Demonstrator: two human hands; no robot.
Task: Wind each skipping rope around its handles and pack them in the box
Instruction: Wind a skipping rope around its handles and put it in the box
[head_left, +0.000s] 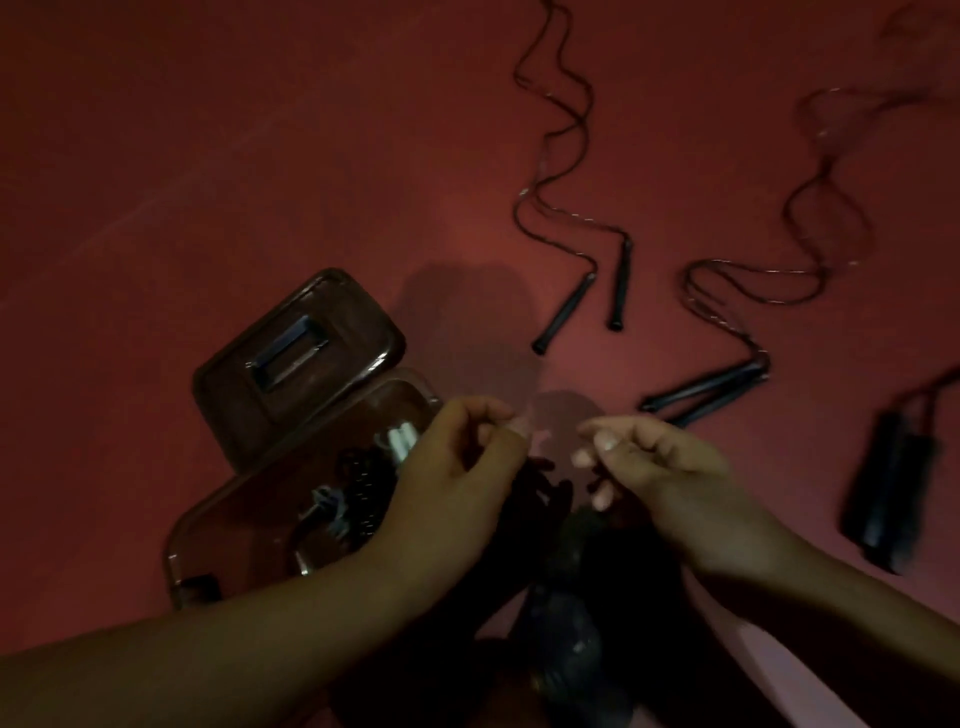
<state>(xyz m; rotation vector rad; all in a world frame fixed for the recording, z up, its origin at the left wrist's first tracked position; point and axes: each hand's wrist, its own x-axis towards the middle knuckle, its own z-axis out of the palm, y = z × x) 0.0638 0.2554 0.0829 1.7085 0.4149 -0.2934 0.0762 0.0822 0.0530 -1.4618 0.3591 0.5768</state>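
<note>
The dim light leaves the contents of the open brown plastic box (311, 457) indistinct. A dark, blurred shape (571, 597) below both hands cannot be identified. The thin black rope (561, 104) runs off the top edge.

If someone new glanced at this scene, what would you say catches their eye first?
Probably the two hands, left hand and right hand, raised close together at the centre with curled fingers. Next, the open box at lower left, with its lid behind it. Then the unwound skipping ropes snaking across the red floor.
</note>
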